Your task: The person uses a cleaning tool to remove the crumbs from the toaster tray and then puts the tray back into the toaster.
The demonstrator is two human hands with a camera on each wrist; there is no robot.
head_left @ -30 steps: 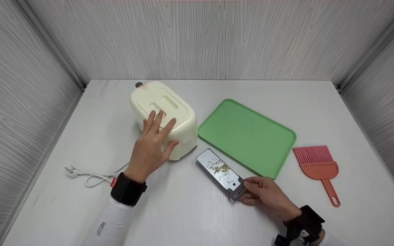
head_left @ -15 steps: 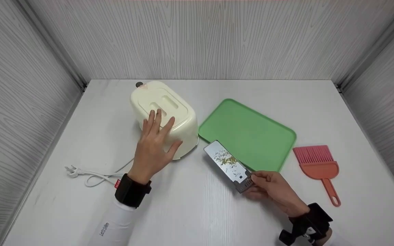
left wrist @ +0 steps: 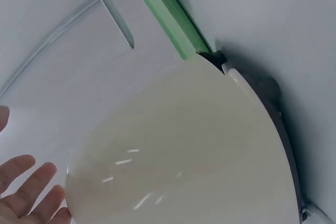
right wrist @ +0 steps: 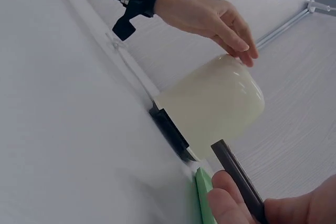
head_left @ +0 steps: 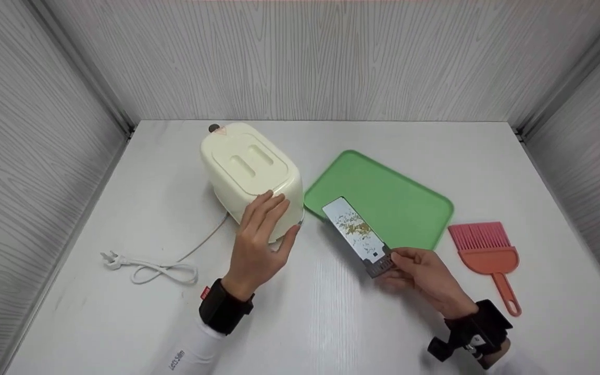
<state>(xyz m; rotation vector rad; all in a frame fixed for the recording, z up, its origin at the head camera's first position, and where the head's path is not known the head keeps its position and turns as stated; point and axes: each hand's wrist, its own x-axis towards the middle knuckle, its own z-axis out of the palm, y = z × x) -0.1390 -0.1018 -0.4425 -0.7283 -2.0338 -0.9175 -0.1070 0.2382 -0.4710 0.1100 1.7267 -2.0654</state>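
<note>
A cream toaster [head_left: 248,179] with a lid on top stands left of centre. My left hand [head_left: 258,247] is at its near end, fingers spread and extended, fingertips right at the lid's front edge. In the left wrist view those fingers [left wrist: 37,190] show beside the glossy toaster wall [left wrist: 184,145]. My right hand [head_left: 427,276] pinches the dark vented end of a slim crumb tray [head_left: 342,214], thumb on top and fingers beneath. Golden crumbs lie on the tray's shiny face. Its far end overlaps the green serving tray [head_left: 394,187]. The right wrist view shows the crumb tray edge-on [right wrist: 237,174].
An orange hand brush [head_left: 487,258] with pink bristles lies to the right of the green tray. The toaster's white cord and plug [head_left: 162,272] lie at the left. Grey wood-grain panels [head_left: 321,62] enclose the table at the back and sides.
My left hand has slid off the lid's top toward its near edge and to the right. My right hand has carried the crumb tray away from me and rightward, over the green tray's edge.
</note>
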